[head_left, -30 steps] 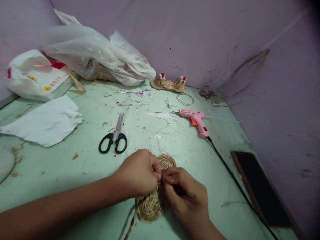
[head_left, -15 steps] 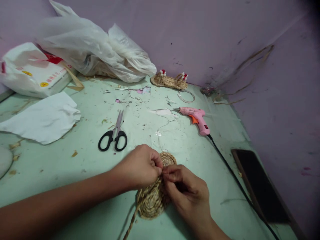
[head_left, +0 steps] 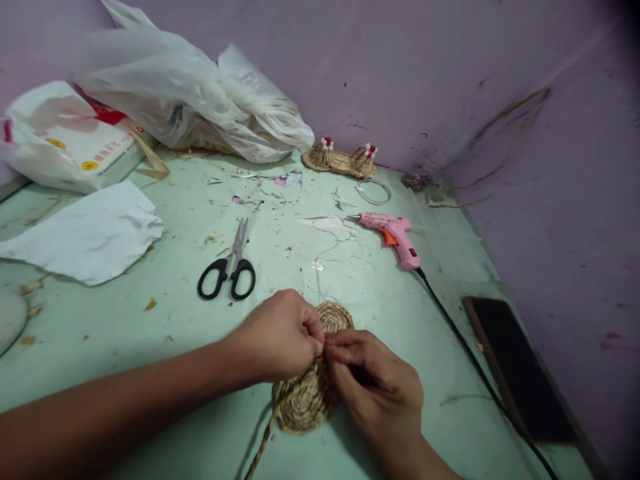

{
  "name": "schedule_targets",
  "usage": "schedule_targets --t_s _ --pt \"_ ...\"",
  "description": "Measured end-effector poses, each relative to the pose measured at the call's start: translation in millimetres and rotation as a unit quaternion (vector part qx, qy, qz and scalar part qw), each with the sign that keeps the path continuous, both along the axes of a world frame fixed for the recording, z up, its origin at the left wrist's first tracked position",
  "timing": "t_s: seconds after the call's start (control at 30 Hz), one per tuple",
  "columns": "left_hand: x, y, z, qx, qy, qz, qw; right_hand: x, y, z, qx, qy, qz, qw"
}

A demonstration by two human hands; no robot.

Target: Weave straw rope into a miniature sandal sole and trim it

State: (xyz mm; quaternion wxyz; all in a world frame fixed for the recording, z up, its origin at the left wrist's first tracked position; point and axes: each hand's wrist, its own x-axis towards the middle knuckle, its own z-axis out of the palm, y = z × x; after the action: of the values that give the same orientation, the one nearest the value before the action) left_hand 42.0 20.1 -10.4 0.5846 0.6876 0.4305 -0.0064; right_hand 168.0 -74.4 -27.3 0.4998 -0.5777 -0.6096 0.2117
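Note:
A braided straw piece (head_left: 304, 407), shaped like a small shoe sole with coiled rounded ends, lies on the table beneath both hands, which cover its middle. My left hand (head_left: 287, 337) is closed in a pinch over its left side. From the right, my right hand (head_left: 377, 383) pinches too, and the fingertips of both hands meet above the piece. Whatever they grip is too small to make out. A loose straw braid (head_left: 261, 448) trails from the piece toward the front edge. Beyond its far end, a thin thread or wire (head_left: 319, 283) curves across the table.
Black-handled scissors (head_left: 234, 265) lie left of centre. A pink glue gun (head_left: 390, 235) rests at right, its black cord running past a phone (head_left: 520, 373). Behind are a finished straw piece with beads (head_left: 340, 162), a wire ring (head_left: 373, 192), plastic bags (head_left: 200, 93) and white cloth or paper (head_left: 90, 233).
The hands stay pinched together at the same spot, with the right hand shifted very slightly. The whole view has moved a little; the objects on the table lie as before.

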Motion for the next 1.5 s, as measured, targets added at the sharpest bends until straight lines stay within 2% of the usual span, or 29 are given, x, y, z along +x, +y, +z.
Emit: schedule_targets --t_s 0.17,0.43,0.63,0.8,0.97,1.13,1.5 --pt "-1.0 -1.0 -1.1 0.028 -0.024 -0.013 0.999 1.5 -0.9 -1.3 -0.008 0.017 -0.002 1.000" --pt "-1.3 -6.6 5.8 0.112 0.030 -0.035 0.993 1.0 -2.1 -4.1 -0.044 0.057 -0.007 0.997" --pt "-1.6 -5.9 6.2 0.130 0.033 -0.027 0.991 -1.2 -4.2 -3.5 -0.062 0.092 -0.030 0.993" --pt "-1.7 -6.2 5.0 0.115 0.020 -0.020 0.993 -0.9 -3.6 -5.6 -0.059 0.097 -0.028 0.993" --pt "-2.1 -5.7 2.6 0.034 -0.021 0.011 0.999 -1.1 -2.9 -4.5 -0.050 0.095 -0.022 0.994" --pt "-2.0 -4.0 5.4 -0.012 -0.024 0.018 0.999 -0.8 -2.5 -4.9 -0.043 0.093 -0.018 0.995" --pt "-0.4 -3.5 7.3 -0.002 -0.007 0.009 1.000 -1.5 -2.9 -4.6 -0.053 0.086 -0.024 0.995"
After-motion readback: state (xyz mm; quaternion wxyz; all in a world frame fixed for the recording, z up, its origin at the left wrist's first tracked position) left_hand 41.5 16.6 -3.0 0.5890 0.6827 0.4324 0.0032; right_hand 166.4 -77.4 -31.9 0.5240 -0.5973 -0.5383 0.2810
